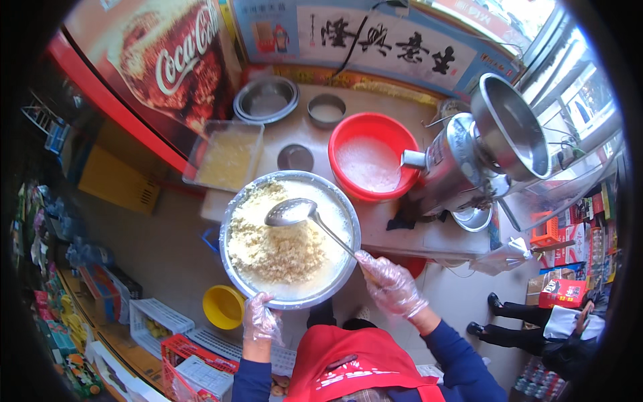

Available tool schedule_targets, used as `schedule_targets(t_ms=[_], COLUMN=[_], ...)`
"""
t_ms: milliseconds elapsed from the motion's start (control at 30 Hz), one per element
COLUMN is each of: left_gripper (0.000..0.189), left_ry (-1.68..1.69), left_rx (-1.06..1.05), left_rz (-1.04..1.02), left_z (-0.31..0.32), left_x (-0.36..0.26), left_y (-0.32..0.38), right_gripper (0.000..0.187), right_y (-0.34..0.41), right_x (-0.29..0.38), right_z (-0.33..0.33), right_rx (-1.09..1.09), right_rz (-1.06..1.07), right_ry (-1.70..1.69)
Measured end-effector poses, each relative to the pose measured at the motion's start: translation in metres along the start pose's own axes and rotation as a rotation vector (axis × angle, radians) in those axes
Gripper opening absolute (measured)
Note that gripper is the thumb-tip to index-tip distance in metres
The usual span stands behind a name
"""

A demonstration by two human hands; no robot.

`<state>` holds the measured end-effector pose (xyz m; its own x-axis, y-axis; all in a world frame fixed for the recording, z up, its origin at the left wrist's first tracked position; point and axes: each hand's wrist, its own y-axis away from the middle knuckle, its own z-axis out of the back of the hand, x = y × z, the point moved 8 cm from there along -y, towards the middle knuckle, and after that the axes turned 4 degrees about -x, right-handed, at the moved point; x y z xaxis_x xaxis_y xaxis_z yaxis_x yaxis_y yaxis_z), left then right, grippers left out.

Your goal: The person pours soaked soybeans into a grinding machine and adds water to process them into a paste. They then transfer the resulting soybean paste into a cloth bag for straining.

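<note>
A wide metal basin [351,241] stands before me at the table's near edge, holding pale, crumbly wet pulp [281,251] heaped in whitish liquid. My left hand [263,319], in a clear plastic glove, grips the basin's near rim. In my right hand [394,287], gloved the same way, is the handle of a perforated metal ladle [292,212], whose bowl is over the pulp. Behind the basin to the right, a red plastic basin [373,120] contains foamy white liquid. The spout of a metal grinding machine [452,161] reaches over its rim.
A clear plastic tub [226,156], a round dark disc [295,158], a small metal bowl [326,110] and stacked metal basins [266,99] are on the table. A yellow bucket [223,307] and crates [159,324] lie low at left. Another person [527,326] is at far right.
</note>
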<state>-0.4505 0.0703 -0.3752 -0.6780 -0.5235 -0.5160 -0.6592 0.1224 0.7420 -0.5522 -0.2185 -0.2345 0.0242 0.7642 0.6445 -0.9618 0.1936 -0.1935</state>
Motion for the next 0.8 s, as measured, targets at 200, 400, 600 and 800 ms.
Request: schedule_targets(t_ms=[200, 400, 600, 800], left_gripper=[0.032, 0.036, 0.065, 0.059], left_ry=[-0.025, -0.059, 0.015, 0.027], left_rx=[0.176, 0.424, 0.553, 0.726], left_rz=[-0.114, -0.168, -0.156, -0.045], left_z=[-0.104, -0.186, -0.133, -0.126], left_x=[-0.090, -0.129, -0.117, -0.105], left_y=[0.062, 0.092, 0.035, -0.060], right_gripper=[0.053, 0.055, 0.051, 0.041], right_y=[-0.043, -0.045, 0.000, -0.017], right_x=[0.064, 0.102, 0.133, 0.125], right_z=[0.111, 0.206, 0.149, 0.084], right_rx=[-0.149, -0.340, -0.401, -0.316], right_rz=[0.242, 0.381, 0.475, 0.399], right_ry=[0.325, 0.641, 0.614, 0.851])
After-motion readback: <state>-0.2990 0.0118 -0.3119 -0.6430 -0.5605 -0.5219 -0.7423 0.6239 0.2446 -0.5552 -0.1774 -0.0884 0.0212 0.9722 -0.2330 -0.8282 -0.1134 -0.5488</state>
